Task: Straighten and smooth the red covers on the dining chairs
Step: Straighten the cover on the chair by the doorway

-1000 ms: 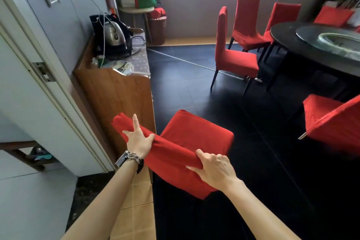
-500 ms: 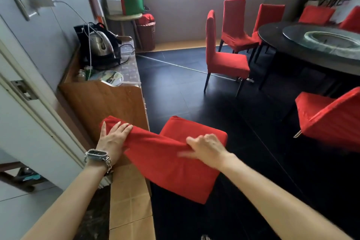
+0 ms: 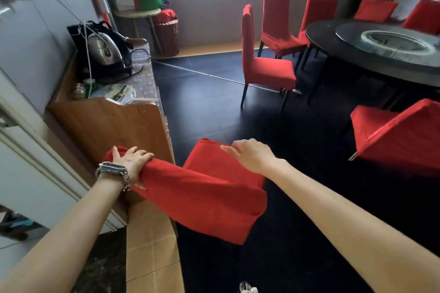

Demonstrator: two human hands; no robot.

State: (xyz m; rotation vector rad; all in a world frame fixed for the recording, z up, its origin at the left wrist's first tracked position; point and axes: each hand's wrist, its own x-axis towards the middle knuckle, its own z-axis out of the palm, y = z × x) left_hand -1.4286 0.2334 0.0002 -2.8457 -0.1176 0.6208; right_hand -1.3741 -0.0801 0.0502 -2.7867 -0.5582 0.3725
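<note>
Low in the middle of the frame, the red cover point(image 3: 202, 195) lies over the nearest seat and backrest, whose top left corner is just beside a wooden cabinet point(image 3: 112, 126). At that corner the left hand point(image 3: 129, 162) grips the cloth, fingers curled over the top edge, a watch point(image 3: 112, 169) on its wrist. Over the seat's far edge the right hand point(image 3: 252, 156) is loose-fingered and holds nothing; whether it touches the cloth is unclear. Other chairs point(image 3: 266, 69) in red stand by the round table point(image 3: 357, 62) at upper right.
</note>
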